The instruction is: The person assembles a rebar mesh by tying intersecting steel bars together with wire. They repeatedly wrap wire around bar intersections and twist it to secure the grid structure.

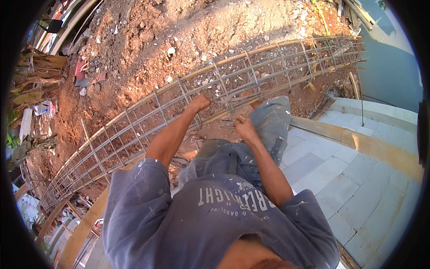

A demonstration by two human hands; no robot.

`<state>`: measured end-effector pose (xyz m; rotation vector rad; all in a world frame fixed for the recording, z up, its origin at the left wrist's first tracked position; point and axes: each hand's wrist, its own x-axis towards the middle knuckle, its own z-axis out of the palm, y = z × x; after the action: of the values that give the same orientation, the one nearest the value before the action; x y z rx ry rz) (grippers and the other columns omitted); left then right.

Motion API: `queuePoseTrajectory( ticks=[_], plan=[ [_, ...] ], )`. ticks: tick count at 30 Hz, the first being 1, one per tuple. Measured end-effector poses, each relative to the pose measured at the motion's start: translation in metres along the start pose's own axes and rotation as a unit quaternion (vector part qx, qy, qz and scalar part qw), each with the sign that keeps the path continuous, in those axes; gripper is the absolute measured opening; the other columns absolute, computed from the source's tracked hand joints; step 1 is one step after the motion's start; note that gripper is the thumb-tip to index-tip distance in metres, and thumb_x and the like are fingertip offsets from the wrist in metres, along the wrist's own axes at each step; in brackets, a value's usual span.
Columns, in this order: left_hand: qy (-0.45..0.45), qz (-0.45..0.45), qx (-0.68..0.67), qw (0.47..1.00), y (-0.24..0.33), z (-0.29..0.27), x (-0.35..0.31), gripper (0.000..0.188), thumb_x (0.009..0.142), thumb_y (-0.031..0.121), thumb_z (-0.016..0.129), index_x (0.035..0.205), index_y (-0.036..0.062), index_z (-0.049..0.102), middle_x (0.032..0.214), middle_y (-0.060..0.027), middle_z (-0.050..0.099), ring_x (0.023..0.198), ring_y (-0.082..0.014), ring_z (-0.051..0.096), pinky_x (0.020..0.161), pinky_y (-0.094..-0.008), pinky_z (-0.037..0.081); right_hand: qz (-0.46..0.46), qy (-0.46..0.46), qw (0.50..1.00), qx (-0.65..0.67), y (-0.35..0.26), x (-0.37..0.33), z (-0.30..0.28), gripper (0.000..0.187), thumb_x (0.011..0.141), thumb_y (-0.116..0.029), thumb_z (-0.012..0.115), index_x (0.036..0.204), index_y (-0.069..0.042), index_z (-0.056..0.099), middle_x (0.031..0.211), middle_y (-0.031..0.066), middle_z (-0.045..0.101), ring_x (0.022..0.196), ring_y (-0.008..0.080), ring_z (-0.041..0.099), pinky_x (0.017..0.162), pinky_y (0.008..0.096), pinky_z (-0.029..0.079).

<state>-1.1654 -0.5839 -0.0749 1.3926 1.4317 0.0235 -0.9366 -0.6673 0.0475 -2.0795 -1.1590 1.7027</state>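
Note:
A long steel rebar cage [160, 107], made of lengthwise bars with square stirrups, curves across the view in front of me. My left hand [200, 103] is closed in a fist at the cage's near upper bars; what it grips, if anything, is hidden. Closer to my body, my right hand [244, 127] is closed too, just on the near side of the cage, and its contents cannot be made out. Between the hands, a small rusty metal piece [230, 97] lies against the bars, its kind unclear. Part of my foot [249, 95] shows among the bars.
Reddish soil [148, 40] with pale stones spreads beyond the cage. On the right are a light block surface [354, 179], a wooden board [358, 141] and a blue-grey wall [389, 76]. More boards [83, 226] stand at lower left. A thin rod [361, 101] rises near the cage's right end.

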Motion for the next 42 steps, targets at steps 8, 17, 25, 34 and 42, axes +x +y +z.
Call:
queuePoseTrajectory(
  ticks=[8, 17, 25, 34, 42],
  plan=[
    [0.304, 0.203, -0.033, 0.930, 0.038, 0.011, -0.101, 0.038, 0.089, 0.031, 0.057, 0.112, 0.0010, 0.062, 0.116, -0.0246, 0.061, 0.110, -0.0409, 0.057, 0.102, -0.0449, 0.043, 0.040, -0.026, 0.997, 0.057, 0.015, 0.008, 0.047, 0.020, 0.092, -0.013, 0.053, 0.106, -0.001, 0.062, 0.065, 0.0042, 0.056, 0.044, 0.0095, 0.045, 0.038, 0.0270, 0.033],
    [0.097, -0.061, -0.052, 0.992, -0.032, -0.018, -0.106, 0.084, 0.084, 0.069, 0.052, 0.134, 0.0016, 0.054, 0.137, -0.0289, 0.049, 0.129, -0.0431, 0.045, 0.108, -0.0484, 0.036, 0.062, -0.056, 0.987, 0.135, 0.003, -0.014, 0.043, 0.019, 0.092, -0.011, 0.053, 0.107, -0.001, 0.060, 0.066, 0.0032, 0.057, 0.045, 0.0076, 0.046, 0.037, 0.0236, 0.035],
    [-0.008, -0.068, -0.115, 0.991, -0.060, -0.027, -0.085, 0.085, 0.079, 0.069, 0.061, 0.130, 0.0012, 0.058, 0.134, -0.0247, 0.054, 0.129, -0.0387, 0.048, 0.108, -0.0484, 0.036, 0.049, -0.014, 0.987, 0.149, 0.013, -0.021, 0.039, 0.028, 0.088, -0.009, 0.052, 0.111, 0.002, 0.064, 0.066, 0.0048, 0.057, 0.048, 0.0108, 0.048, 0.041, 0.0279, 0.036],
    [0.059, -0.129, -0.044, 0.989, -0.024, -0.042, -0.106, 0.057, 0.082, 0.060, 0.062, 0.099, 0.0072, 0.075, 0.099, -0.0182, 0.071, 0.101, -0.0345, 0.065, 0.091, -0.0444, 0.048, 0.061, 0.043, 0.983, 0.166, -0.010, 0.023, 0.093, 0.016, 0.077, 0.001, 0.049, 0.083, 0.002, 0.064, 0.066, 0.0104, 0.059, 0.050, 0.0177, 0.054, 0.042, 0.0328, 0.038],
    [0.129, -0.132, -0.046, 0.982, -0.030, -0.025, -0.102, 0.053, 0.080, 0.063, 0.062, 0.082, 0.0115, 0.077, 0.081, -0.0126, 0.072, 0.088, -0.0330, 0.069, 0.083, -0.0431, 0.051, 0.020, -0.005, 0.990, 0.138, -0.008, 0.058, 0.113, 0.019, 0.077, -0.005, 0.048, 0.082, 0.002, 0.065, 0.067, 0.0141, 0.060, 0.051, 0.0258, 0.055, 0.045, 0.0412, 0.039]
  ],
)
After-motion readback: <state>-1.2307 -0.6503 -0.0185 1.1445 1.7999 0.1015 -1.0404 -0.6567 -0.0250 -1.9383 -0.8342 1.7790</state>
